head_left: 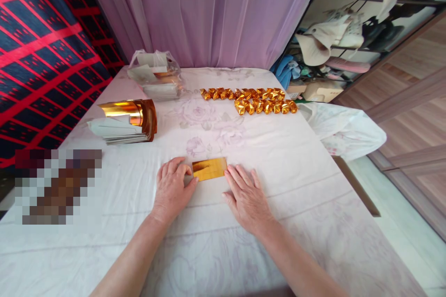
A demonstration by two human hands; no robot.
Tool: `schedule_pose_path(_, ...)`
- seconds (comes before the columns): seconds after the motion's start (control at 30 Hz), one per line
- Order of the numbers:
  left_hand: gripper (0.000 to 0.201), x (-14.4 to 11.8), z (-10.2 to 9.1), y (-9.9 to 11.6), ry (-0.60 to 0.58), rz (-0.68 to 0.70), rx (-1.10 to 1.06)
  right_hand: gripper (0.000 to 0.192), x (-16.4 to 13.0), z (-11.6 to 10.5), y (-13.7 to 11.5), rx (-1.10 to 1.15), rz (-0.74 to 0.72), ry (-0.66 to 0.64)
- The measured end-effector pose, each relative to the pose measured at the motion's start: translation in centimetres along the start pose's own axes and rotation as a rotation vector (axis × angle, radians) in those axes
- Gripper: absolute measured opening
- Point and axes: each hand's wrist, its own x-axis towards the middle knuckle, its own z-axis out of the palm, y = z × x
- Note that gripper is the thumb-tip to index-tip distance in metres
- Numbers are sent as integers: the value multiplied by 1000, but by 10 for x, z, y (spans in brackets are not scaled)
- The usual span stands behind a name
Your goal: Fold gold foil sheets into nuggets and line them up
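Observation:
A shiny gold foil paper [209, 169], folded into a flat rectangle, lies on the cloth-covered table in front of me. My left hand [173, 186] rests at its left end, fingers bent and a little apart, with the thumb tip by the lower left corner. At the other end my right hand [248, 197] lies flat with fingers stretched out, the fingertips touching the right edge. Neither hand grasps the paper. Farther back, two rows of folded gold foil pieces [266, 106] stand close together.
A stack of gold foil sheets [129, 120] stands at the left, with a clear plastic bag of papers [156, 74] behind it. A white plastic bag [344, 127] hangs past the right edge. Shelves with shoes and a cap [313, 46] stand beyond; a purple curtain [209, 14] closes the back.

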Motion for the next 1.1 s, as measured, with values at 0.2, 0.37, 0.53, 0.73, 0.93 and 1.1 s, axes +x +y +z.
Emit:
schedule_pose_path(0.2,5,-3,-6,12,79,43,53,47,1,-1,0,-5,9,10)
schedule_pose_path(0.37,28,-7,-4,38,-11,348,62,49,1,-1,-1,-10,5,15)
schedule_pose_path(0.53,44,-14,15,36,-140,459,149,49,1,-1,0,-32,5,-8)
schedule_pose_path(0.73,49,-25,11,11,-116,443,210,49,1,0,1,-30,8,-2)
schedule_pose_path(0.93,47,-33,-1,-7,-95,442,253,47,1,2,2,-4,1,33)
schedule_pose_path(1.1,46,-39,-9,-20,-108,414,273,46,0,3,2,-2,-1,64)
